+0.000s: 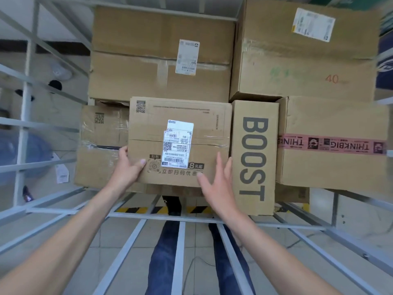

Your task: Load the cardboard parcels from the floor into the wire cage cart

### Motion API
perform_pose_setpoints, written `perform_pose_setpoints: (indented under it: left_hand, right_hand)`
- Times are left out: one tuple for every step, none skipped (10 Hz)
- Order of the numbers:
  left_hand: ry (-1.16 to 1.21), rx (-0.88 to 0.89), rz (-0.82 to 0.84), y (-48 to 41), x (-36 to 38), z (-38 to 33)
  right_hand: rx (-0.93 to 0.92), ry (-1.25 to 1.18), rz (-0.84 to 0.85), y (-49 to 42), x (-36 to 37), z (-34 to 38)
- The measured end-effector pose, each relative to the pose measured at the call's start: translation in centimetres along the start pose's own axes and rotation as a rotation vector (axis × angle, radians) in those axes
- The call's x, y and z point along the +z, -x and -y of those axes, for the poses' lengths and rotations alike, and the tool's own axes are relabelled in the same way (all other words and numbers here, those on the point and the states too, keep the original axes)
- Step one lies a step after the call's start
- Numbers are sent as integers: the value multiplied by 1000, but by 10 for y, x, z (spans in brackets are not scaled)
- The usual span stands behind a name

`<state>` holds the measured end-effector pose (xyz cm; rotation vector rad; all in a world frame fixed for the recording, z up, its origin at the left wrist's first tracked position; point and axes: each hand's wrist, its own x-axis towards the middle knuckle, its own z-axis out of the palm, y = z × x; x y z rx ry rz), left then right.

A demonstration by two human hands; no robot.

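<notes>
I look down into the wire cage cart (180, 217), which holds several cardboard parcels. A brown parcel with a white shipping label (204, 128) lies in the middle, on top of other boxes. My left hand (127, 167) grips its near left corner, thumb on the top face and fingers round the left side. My right hand (214, 179) lies flat on the near right part of its top, fingers straight. A tall "BOOST" box (254, 156) stands right beside it. A box with pink "THINKBIG" tape (333, 124) sits further right.
Two large boxes (161, 54) (302, 50) fill the back of the cart. A taped box (100, 145) lies left of the held parcel. Cage bars run along the left side (25, 107) and across the front. My legs show through the bars below.
</notes>
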<state>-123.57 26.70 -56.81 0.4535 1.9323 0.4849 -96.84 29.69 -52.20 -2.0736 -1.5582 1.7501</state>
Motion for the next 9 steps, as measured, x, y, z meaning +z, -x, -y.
perform_pose_setpoints:
  left_hand:
    - [-9, 20, -19, 1, 8, -8]
    - [-50, 38, -11, 5, 5, -2]
    - [-56, 56, -7, 5, 4, -1]
    - [-52, 67, -1, -1, 5, 0]
    - [-5, 58, -11, -3, 9, -1]
    - [34, 85, -34, 5, 13, -2]
    - [20, 96, -45, 23, 14, -8]
    - [-61, 85, -37, 56, 9, -34]
    - [-90, 226, -43, 107, 6, -60]
  right_hand:
    - [-91, 70, 7, 5, -7, 4]
    - [-251, 185, 32, 14, 8, 10]
    - [-243, 509, -9, 4, 16, 6]
    - [-164, 722, 11, -13, 11, -4]
    - [-180, 816, 11, -19, 14, -15]
    - [-164, 822, 17, -17, 15, -13]
    - [-119, 732, 31, -1, 5, 0]
    - [-73, 540, -27, 31, -18, 21]
    - [-111, 458, -120, 74, -45, 49]
